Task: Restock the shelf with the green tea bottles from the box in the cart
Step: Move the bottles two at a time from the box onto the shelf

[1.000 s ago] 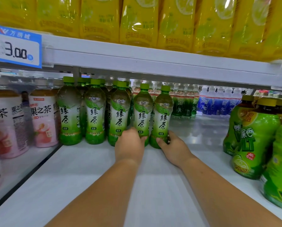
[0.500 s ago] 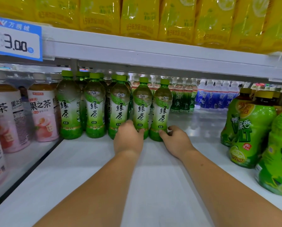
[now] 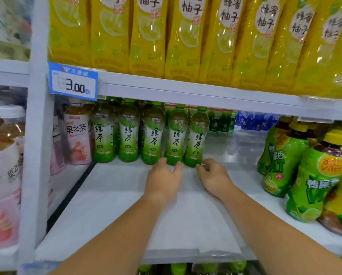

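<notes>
Several green tea bottles stand in a row at the back of the white shelf point(image 3: 110, 195); more stand behind them. My left hand point(image 3: 164, 175) reaches in, its spread fingertips touching the base of the fourth bottle point(image 3: 175, 135). My right hand point(image 3: 212, 176) lies just right of it, its fingers loosely curled and its tips at the foot of the fifth bottle point(image 3: 197, 139). Both bottles stand upright on the shelf. Neither hand wraps round a bottle. The box and the cart are out of view.
Pink fruit tea bottles point(image 3: 78, 135) stand left of the row, beyond a white upright post point(image 3: 35, 135). Large green lemon tea bottles point(image 3: 313, 181) crowd the right side. Yellow drink packs point(image 3: 184, 36) fill the shelf above, over a blue price tag point(image 3: 73, 81). Green bottle caps point(image 3: 178, 267) show below.
Both hands have eased back from the bottle bases, from wrapping them to fingertip contact. My view has pulled back and upward, showing more of the upper shelf and the left post.
</notes>
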Tool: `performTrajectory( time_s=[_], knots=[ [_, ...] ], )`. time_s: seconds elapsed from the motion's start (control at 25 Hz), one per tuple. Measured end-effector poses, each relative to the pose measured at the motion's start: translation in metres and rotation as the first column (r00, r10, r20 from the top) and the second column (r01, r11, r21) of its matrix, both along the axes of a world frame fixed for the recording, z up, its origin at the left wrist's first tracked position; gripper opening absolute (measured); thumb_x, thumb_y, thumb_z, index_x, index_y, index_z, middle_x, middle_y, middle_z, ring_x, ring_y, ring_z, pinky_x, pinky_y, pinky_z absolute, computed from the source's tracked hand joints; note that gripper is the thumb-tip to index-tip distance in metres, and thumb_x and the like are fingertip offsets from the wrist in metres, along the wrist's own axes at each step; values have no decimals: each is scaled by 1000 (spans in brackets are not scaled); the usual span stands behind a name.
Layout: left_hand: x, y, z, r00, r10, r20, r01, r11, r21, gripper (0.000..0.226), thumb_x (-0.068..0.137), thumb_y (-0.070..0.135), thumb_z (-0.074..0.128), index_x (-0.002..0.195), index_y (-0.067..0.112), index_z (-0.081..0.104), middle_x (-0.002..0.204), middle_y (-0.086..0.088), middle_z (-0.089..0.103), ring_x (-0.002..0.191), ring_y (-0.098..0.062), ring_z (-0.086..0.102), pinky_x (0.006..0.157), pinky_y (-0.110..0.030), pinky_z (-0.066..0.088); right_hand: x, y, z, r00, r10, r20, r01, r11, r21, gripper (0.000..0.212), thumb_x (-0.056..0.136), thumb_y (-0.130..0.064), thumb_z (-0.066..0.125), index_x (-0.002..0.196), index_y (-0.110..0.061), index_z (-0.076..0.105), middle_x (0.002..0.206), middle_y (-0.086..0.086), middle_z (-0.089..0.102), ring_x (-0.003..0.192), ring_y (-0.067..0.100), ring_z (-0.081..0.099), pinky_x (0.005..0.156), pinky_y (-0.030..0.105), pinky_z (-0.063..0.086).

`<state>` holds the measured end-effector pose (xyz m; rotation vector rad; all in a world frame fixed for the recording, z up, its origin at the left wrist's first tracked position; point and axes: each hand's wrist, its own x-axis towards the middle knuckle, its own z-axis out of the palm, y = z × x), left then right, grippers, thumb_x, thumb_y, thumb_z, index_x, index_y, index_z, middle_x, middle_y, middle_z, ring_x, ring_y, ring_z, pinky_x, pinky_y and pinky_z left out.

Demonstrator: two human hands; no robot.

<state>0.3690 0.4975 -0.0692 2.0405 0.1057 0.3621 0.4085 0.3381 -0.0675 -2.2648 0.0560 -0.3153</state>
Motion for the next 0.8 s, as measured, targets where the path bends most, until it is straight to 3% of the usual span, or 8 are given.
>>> performTrajectory(
  time_s=[0.16, 0.28, 0.4, 0.56, 0.68, 0.8],
  knots=[
    [-46, 14, 9, 983, -140, -122, 135, 990, -51, 50, 99, 35, 56, 144, 14, 49, 146, -5, 51, 130, -20, 51, 102, -22, 35, -46, 6, 9, 999, 28, -41, -19, 979, 202, 42, 101, -33, 55, 140, -19, 50, 127, 6, 60, 100, 18, 59, 80, 25, 44],
    [-85, 24, 23, 954, -182, -240, 172, 983, -64, 47, 100, 35, 56, 143, 17, 50, 146, -1, 51, 133, -17, 47, 106, -24, 34, -92, 10, 25, 980, 49, -194, 9, 957, 289, 46, 102, -37, 52, 144, -20, 46, 128, 0, 53, 108, 15, 54, 86, 27, 43],
    [-123, 29, 45, 909, -187, -373, 146, 980, -135, 49, 100, 40, 54, 143, 18, 50, 145, -1, 52, 128, -18, 51, 109, -32, 39, -139, 6, 43, 932, 83, -354, 20, 961, 277, 45, 101, -39, 52, 143, -22, 48, 127, 0, 54, 109, 17, 55, 89, 30, 46],
    [-183, 32, 84, 842, -149, -519, 116, 989, -95, 50, 102, 44, 47, 144, 18, 48, 146, -1, 50, 127, -22, 51, 101, -29, 36, -206, -4, 71, 836, 115, -536, 42, 962, 271, 43, 103, -36, 50, 142, -18, 48, 125, 5, 58, 100, 19, 56, 77, 25, 44],
    [-228, 34, 119, 767, -181, -616, 196, 980, -43, 51, 105, 47, 38, 145, 16, 48, 145, -3, 51, 126, -20, 49, 94, -24, 32, -256, -19, 101, 797, 104, -595, 33, 976, 214, 47, 104, -40, 45, 145, -17, 46, 129, 3, 56, 107, 19, 54, 90, 27, 39],
    [-274, 35, 148, 695, -229, -681, 255, 965, -63, 55, 103, 51, 39, 147, 18, 45, 146, -1, 51, 122, -18, 52, 93, -27, 35, -307, -32, 133, 752, 109, -650, 41, 976, 212, 51, 105, -42, 43, 149, -17, 41, 137, 6, 56, 109, 18, 54, 92, 31, 40]
  ],
)
